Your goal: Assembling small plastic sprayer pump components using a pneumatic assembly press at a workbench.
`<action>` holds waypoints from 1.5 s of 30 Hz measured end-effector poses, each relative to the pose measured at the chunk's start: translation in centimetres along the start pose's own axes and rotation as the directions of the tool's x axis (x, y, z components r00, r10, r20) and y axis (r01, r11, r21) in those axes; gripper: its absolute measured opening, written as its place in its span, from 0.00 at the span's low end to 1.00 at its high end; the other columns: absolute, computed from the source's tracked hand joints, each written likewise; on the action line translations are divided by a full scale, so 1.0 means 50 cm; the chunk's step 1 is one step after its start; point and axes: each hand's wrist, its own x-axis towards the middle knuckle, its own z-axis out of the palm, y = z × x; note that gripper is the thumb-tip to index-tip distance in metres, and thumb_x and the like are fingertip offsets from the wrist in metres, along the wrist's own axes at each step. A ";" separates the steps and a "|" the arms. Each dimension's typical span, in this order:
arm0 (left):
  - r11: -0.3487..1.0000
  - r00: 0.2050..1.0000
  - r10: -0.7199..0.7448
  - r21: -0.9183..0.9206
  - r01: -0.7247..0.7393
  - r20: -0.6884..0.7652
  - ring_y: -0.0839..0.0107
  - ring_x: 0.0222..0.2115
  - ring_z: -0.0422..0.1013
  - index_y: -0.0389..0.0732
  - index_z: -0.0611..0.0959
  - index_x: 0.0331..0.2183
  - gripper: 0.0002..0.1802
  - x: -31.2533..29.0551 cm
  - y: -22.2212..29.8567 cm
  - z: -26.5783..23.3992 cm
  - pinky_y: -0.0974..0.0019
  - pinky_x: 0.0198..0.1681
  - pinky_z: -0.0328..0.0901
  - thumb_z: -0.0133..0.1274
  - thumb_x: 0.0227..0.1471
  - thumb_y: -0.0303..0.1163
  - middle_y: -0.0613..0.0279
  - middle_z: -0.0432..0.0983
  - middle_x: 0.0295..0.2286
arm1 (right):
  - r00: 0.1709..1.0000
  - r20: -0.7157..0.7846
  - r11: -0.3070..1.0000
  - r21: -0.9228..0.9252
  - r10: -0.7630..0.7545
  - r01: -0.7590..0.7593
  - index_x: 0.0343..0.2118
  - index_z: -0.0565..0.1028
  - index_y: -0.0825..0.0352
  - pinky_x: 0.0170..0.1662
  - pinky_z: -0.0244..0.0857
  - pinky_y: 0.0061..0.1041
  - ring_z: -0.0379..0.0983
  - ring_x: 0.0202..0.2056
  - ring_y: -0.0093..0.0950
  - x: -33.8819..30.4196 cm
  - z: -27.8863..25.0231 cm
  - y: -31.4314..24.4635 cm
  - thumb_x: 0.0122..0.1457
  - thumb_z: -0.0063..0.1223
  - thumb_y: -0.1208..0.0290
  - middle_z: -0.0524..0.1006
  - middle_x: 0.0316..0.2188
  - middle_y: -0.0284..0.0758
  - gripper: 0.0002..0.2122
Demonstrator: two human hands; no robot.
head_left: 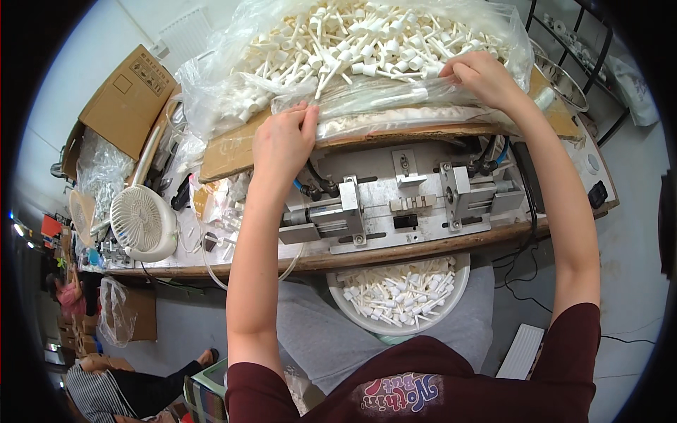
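A large clear plastic bag [360, 97] lies spread at the far side of the bench, heaped with white caps with thin stems [367, 42]. My left hand [283, 139] is closed on the near left edge of the bag, fingers pinched together. Farther right, my right hand [483, 79] pinches the bag's edge beside the caps. Beneath the bag is a brown cardboard sheet [229, 154]. Between my forearms stands a metal clamping fixture [405, 204] with two facing cylinder blocks. Over my lap, a white basin [464, 280] contains more stemmed caps.
Left on the bench stand a white fan [144, 222] and an open cardboard box [130, 99]. Black cables [530, 204] hang at the right edge, near a metal rack [596, 67]. Another person [106, 388] is at the lower left, and a white pedal-like panel [520, 350] lies right.
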 end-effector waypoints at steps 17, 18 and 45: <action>0.922 0.994 0.112 -0.371 -0.106 -0.005 0.51 0.34 0.74 0.40 0.87 0.34 0.17 0.056 0.219 0.095 0.53 0.41 0.67 0.52 0.59 0.42 0.50 0.78 0.29 | 0.959 -0.132 0.968 0.024 0.249 -0.248 0.57 0.70 0.57 0.55 0.64 0.42 0.69 0.52 0.51 0.152 0.121 -0.022 0.52 0.54 0.35 0.67 0.51 0.54 0.36; 0.923 0.994 0.106 -0.370 -0.105 -0.020 0.51 0.34 0.75 0.40 0.87 0.33 0.17 0.057 0.216 0.096 0.53 0.41 0.68 0.53 0.59 0.43 0.50 0.78 0.29 | 0.966 -0.117 0.972 -0.012 0.232 -0.235 0.56 0.71 0.58 0.55 0.65 0.43 0.69 0.52 0.52 0.147 0.117 -0.026 0.52 0.54 0.35 0.66 0.53 0.56 0.36; 0.959 0.990 -0.002 -0.279 -0.038 -0.141 0.54 0.39 0.72 0.37 0.85 0.26 0.20 0.038 0.210 0.129 0.54 0.45 0.65 0.64 0.38 0.45 0.52 0.78 0.31 | 0.986 -0.050 0.981 0.102 -0.158 0.162 0.46 0.75 0.72 0.46 0.66 0.27 0.74 0.41 0.29 -0.028 0.058 0.028 0.58 0.58 0.71 0.78 0.40 0.39 0.15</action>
